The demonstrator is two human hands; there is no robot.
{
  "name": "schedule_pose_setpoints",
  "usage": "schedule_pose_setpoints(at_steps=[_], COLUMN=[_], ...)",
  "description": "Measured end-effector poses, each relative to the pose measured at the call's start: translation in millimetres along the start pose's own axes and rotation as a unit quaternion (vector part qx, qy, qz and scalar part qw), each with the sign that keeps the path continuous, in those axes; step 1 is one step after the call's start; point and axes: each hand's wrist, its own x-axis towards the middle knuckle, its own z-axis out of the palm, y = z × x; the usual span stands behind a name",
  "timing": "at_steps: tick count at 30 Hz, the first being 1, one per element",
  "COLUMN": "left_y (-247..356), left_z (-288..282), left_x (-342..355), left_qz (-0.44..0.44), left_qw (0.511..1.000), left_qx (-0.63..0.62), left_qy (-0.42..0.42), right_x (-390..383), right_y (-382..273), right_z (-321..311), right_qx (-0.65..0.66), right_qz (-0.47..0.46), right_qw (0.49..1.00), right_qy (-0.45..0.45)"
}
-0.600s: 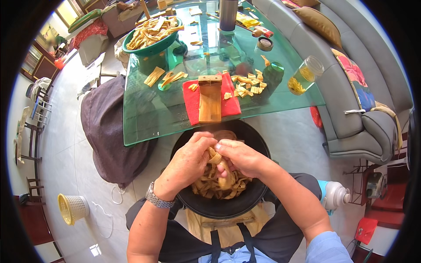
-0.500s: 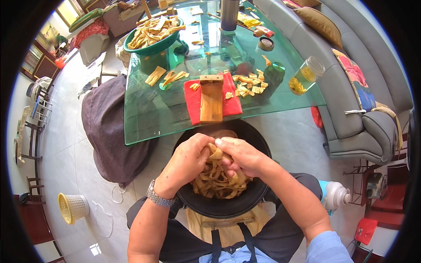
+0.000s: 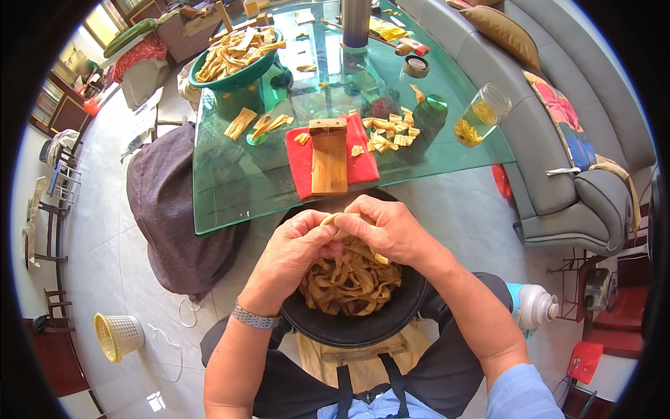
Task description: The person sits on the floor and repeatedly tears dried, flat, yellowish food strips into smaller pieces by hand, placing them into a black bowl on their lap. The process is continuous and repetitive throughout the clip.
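Over a black basin on my lap, my left hand and my right hand meet. Both pinch a thin, pale tan strip between thumbs and fingers; part of it is hidden by the fingers. Below them the basin holds a heap of curled brown strips, soft and tangled. Just beyond the basin, a wooden block lies on a red cloth at the glass table's near edge.
On the glass table stand a green basin heaped with pale strips, a glass jar and a steel flask. Cut pieces lie right of the cloth. A grey sofa is at right, a yellow-white basket at left.
The hands have shifted slightly up and left, and their grip on the strip has changed; the strip now lies more level between the fingertips. More of the heap shows below. The whole view has shifted slightly.
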Motion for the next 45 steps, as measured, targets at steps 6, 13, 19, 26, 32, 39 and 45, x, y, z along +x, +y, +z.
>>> schedule_pose_setpoints(at_steps=[6, 13, 19, 26, 32, 39, 45], left_y=[-11.4, -12.2, 6.5, 21.6, 27.6, 28.8, 28.4], left_z=[10.3, 15.0, 16.0, -3.8, -10.9, -12.5, 7.2], left_x=[5.2, -3.6, -8.6, -14.8, -18.8, -23.0, -22.6], left_qz=[0.115, 0.131, 0.057, 0.064, 0.069, 0.087, 0.194], left_qw=[0.964, 0.949, 0.976, 0.995, 0.995, 0.983, 0.95], left_qx=[0.215, 0.28, 0.194, -0.008, 0.012, 0.151, 0.227], left_qy=[0.104, 0.063, 0.083, 0.08, 0.077, 0.064, 0.097], right_x=[-5.2, -6.9, -4.8, -4.2, -4.2, -13.5, -11.2], right_y=[-0.2, 1.6, 7.1, -9.3, -8.3, -7.2, -3.5], right_z=[4.4, 14.7, 22.9, 2.9, -5.2, -7.5, 2.8], right_qx=[0.262, 0.291, 0.194, 0.112, 0.073, 0.083, 0.059], right_qz=[0.115, 0.09, 0.015, 0.034, 0.011, -0.042, -0.068], right_qw=[0.958, 0.952, 0.981, 0.992, 0.996, 0.995, 0.996], right_qy=[-0.028, -0.014, -0.016, -0.044, -0.058, -0.024, 0.012])
